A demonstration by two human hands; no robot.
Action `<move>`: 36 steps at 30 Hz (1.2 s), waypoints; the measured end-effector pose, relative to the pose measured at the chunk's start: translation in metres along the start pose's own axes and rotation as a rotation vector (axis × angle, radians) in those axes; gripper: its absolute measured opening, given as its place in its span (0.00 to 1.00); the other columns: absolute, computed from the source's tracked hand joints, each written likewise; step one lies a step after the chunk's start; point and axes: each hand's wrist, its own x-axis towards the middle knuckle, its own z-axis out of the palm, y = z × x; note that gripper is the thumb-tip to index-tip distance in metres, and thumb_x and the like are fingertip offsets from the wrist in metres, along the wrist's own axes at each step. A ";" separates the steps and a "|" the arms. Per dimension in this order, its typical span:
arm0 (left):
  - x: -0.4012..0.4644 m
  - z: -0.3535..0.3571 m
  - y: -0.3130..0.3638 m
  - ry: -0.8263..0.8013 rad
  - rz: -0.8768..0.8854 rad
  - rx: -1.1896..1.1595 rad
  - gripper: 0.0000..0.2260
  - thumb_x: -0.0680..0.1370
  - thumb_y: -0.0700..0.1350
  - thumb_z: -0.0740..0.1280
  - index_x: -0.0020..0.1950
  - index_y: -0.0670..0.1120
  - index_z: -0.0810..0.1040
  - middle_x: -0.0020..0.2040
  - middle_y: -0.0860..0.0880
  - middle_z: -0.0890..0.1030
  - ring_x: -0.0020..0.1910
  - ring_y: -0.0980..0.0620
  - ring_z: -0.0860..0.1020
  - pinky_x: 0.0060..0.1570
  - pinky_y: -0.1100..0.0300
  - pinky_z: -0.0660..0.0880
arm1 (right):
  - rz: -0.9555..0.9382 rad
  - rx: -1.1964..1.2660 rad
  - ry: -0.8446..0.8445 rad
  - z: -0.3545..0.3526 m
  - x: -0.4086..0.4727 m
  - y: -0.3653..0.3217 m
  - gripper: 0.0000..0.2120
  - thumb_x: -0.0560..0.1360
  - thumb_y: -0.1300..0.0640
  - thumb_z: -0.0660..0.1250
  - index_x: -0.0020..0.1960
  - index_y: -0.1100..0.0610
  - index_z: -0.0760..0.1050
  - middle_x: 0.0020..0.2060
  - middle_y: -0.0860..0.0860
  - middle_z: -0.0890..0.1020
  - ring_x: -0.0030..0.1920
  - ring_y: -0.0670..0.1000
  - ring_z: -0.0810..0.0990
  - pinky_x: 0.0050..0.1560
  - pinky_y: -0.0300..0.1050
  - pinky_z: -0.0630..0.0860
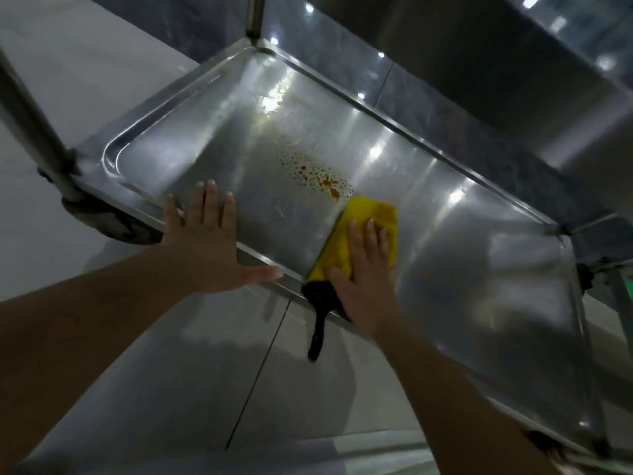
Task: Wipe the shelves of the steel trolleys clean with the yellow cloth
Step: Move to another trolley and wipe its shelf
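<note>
I look down at the lower steel shelf (445, 207) of a trolley. Orange-brown spots and droplets (322, 180) stain its middle. My right hand (366, 272) presses flat, fingers straight, on the folded yellow cloth (373, 214), which lies just right of the stain. A black edge and strap (317, 323) of the cloth hang over the shelf's near rim. My left hand (209, 241) rests flat on the shelf's near left edge, fingers spread, holding nothing.
Steel posts rise at the left corner (30, 125) and the far corner (255, 15). A caster wheel (102, 217) sits under the left corner. An upper shelf (513, 63) overhangs at top right. Pale floor tiles (205, 371) lie below.
</note>
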 end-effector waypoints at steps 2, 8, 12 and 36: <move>-0.001 -0.002 0.002 -0.018 0.001 -0.017 0.65 0.51 0.85 0.34 0.75 0.41 0.32 0.76 0.38 0.33 0.75 0.41 0.33 0.70 0.35 0.37 | -0.007 0.023 -0.006 0.003 -0.012 -0.001 0.36 0.75 0.40 0.58 0.76 0.45 0.45 0.77 0.48 0.43 0.75 0.48 0.34 0.74 0.59 0.39; 0.000 -0.001 0.004 0.005 0.007 -0.052 0.65 0.51 0.85 0.35 0.76 0.42 0.32 0.76 0.38 0.32 0.75 0.41 0.31 0.69 0.35 0.35 | 0.197 0.021 0.000 -0.001 0.085 -0.004 0.35 0.77 0.41 0.59 0.77 0.45 0.45 0.78 0.48 0.43 0.77 0.51 0.38 0.72 0.66 0.42; -0.001 0.000 0.002 0.018 0.015 -0.065 0.64 0.53 0.85 0.37 0.76 0.42 0.32 0.76 0.38 0.32 0.75 0.41 0.31 0.70 0.35 0.35 | 0.313 0.030 0.036 0.014 0.129 -0.026 0.34 0.76 0.40 0.57 0.77 0.44 0.46 0.78 0.48 0.45 0.77 0.51 0.39 0.70 0.68 0.41; -0.007 -0.006 0.001 0.019 0.024 -0.108 0.59 0.61 0.82 0.47 0.75 0.42 0.32 0.75 0.38 0.31 0.74 0.41 0.29 0.67 0.37 0.29 | 0.280 0.001 -0.033 0.025 0.115 -0.063 0.36 0.75 0.41 0.57 0.77 0.44 0.42 0.78 0.47 0.42 0.76 0.50 0.37 0.71 0.67 0.40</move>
